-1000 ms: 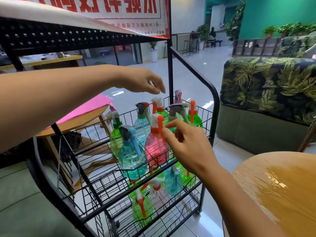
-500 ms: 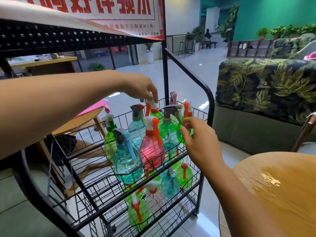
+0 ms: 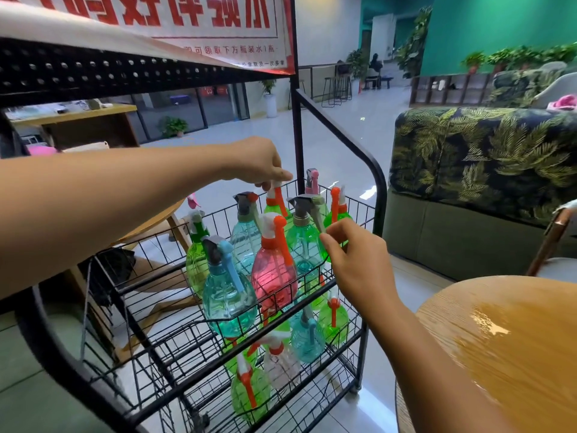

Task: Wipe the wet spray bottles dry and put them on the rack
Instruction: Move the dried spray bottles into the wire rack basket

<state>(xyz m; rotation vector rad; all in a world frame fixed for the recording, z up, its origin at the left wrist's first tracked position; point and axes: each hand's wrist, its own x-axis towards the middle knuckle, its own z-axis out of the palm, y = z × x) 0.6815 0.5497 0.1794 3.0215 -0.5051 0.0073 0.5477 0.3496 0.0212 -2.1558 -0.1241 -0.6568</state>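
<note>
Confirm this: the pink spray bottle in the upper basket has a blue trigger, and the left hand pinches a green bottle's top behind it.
Wrong colour: the head view shows the pink spray bottle has an orange trigger. It does stand in the upper basket, with the left hand pinching the top of the green bottle behind it.

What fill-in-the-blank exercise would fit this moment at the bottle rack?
The back bottle, pinched at its top by the left hand, has a ____ body.
The pink bottle has an ____ trigger.
The right hand is at the green bottle whose sprayer is ____.
Missing: green; orange; grey.
</note>
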